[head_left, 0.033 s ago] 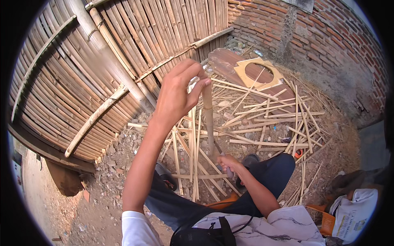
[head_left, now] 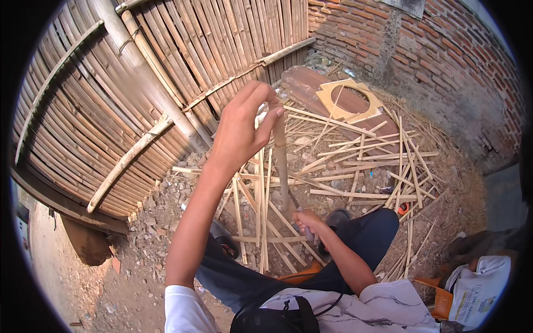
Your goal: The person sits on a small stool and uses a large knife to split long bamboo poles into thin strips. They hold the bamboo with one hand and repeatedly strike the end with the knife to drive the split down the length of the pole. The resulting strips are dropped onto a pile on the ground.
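My left hand (head_left: 244, 125) is raised and closed, pinching the top of a bamboo piece (head_left: 281, 161) that stands nearly upright. Lower down, my right hand (head_left: 312, 222) is wrapped round the handle of a knife (head_left: 298, 206). Its dark, narrow blade meets the bamboo near the lower end; how deep it sits cannot be made out. Pale split bamboo strips (head_left: 263, 211) lie on the ground around and behind the piece, between my feet and beyond.
A bamboo fence (head_left: 166, 72) stands at the left, a brick wall (head_left: 449, 61) at the back right. A yellow board with a round hole (head_left: 333, 101) rests on a brown panel (head_left: 302, 83). An orange-and-white bag (head_left: 477, 294) is at the lower right. Stones cover the ground.
Both hands, the knife and the bamboo piece keep nearly the same place. A thin pale strip seen across the holed board has shifted slightly left.
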### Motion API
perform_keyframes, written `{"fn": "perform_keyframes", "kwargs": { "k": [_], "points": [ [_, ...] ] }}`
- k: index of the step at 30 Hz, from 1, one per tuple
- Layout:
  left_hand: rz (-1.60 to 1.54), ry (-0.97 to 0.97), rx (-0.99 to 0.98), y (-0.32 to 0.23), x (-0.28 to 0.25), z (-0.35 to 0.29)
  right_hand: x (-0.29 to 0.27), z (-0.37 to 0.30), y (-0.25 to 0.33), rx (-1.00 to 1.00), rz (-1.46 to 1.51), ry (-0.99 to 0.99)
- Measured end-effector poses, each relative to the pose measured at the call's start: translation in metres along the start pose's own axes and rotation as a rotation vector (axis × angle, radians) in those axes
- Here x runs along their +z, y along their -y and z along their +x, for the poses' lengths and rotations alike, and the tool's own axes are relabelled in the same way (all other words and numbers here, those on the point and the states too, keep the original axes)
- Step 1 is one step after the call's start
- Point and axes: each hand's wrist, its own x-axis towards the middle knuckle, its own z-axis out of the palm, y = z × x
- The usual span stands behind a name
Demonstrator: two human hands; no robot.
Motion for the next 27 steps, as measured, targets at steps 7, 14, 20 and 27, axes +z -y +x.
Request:
{"fn": "perform_keyframes", "kwargs": {
  "k": [7,14,20,27],
  "points": [
    [-0.479,-0.290,-0.335,0.000,0.045,-0.008,0.017,0.021,-0.022,-0.113,-0.015,-0.121],
    [-0.915,-0.304,-0.545,0.009,0.056,-0.006,0.024,0.025,-0.014,-0.090,0.222,0.036],
    [-0.913,-0.281,-0.532,0.005,0.061,-0.007,0.035,0.012,0.012,-0.317,0.101,0.029],
    [-0.962,-0.192,-0.502,0.003,0.045,-0.015,-0.004,0.095,-0.127,0.046,-0.034,-0.141]
  ]
}}
